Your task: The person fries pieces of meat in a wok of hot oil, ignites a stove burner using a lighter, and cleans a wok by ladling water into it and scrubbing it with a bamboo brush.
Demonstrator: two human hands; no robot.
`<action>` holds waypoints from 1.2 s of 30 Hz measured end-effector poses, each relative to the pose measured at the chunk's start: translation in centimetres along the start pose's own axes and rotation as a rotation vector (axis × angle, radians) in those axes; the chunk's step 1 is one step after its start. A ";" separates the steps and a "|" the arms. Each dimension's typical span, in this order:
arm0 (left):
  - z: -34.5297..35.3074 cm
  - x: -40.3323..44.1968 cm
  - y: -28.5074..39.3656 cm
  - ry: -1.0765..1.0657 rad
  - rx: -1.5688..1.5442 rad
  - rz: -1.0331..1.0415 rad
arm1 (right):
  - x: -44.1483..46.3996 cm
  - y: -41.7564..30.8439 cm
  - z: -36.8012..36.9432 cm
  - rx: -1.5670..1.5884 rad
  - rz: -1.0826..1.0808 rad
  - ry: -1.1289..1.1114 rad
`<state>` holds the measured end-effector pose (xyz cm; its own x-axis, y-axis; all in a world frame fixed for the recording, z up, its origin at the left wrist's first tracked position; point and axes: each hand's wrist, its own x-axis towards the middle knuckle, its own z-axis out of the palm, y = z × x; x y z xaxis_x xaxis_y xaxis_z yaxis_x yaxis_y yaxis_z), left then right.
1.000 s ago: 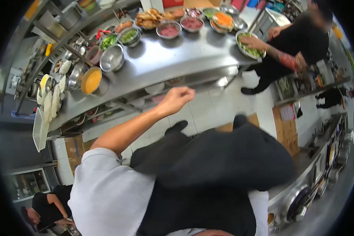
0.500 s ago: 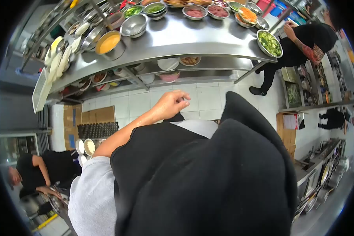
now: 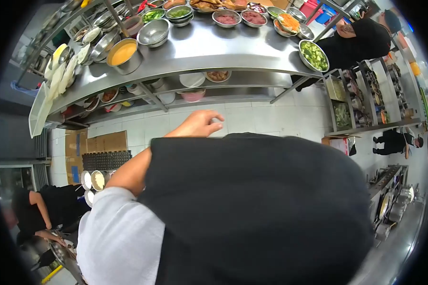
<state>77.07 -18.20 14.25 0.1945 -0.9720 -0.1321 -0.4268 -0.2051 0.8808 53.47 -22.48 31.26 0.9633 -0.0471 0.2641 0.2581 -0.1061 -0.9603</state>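
My left hand (image 3: 203,123) hangs in front of my body above the tiled floor, its fingers loosely bent and the thumb apart from them. Nothing shows in it. A wide black cloth (image 3: 261,199), apparently my apron, fills the lower middle of the view and covers part of my left forearm. My right hand is hidden, probably behind this cloth. Beyond my left hand stands a steel table (image 3: 214,50). It bears a pot of orange liquid (image 3: 122,52), an empty steel bowl (image 3: 153,32) and a bowl of chopped green vegetables (image 3: 314,56).
Bowls of red meat (image 3: 227,19) stand along the table's back. A person in black (image 3: 361,45) is at its right end; another person (image 3: 47,209) works at lower left. Shelves (image 3: 366,95) stand right, flattened cardboard (image 3: 108,141) lies left, and pans (image 3: 387,209) line the lower right.
The black cloth has spread into a broader shape and covers more of my forearm. My view has shifted slightly right. The person at the table's right end has bent or turned.
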 end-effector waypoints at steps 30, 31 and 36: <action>-0.4 21.8 30.9 -1.343 -0.479 1.390 | 4.7 6.1 -16.5 -0.650 0.529 0.519; -0.3 18.2 32.0 -1.536 -0.620 1.505 | 2.7 4.4 -16.9 -0.572 0.643 0.598; -0.4 4.7 31.0 -1.850 -1.276 1.776 | -6.9 1.7 -14.3 -1.013 1.292 0.937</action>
<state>65.11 -29.06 41.16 -0.1024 0.4480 0.8881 0.9394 -0.2501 0.2345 46.22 -36.55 29.05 0.0681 -0.9803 -0.1853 -0.9638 -0.0167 -0.2660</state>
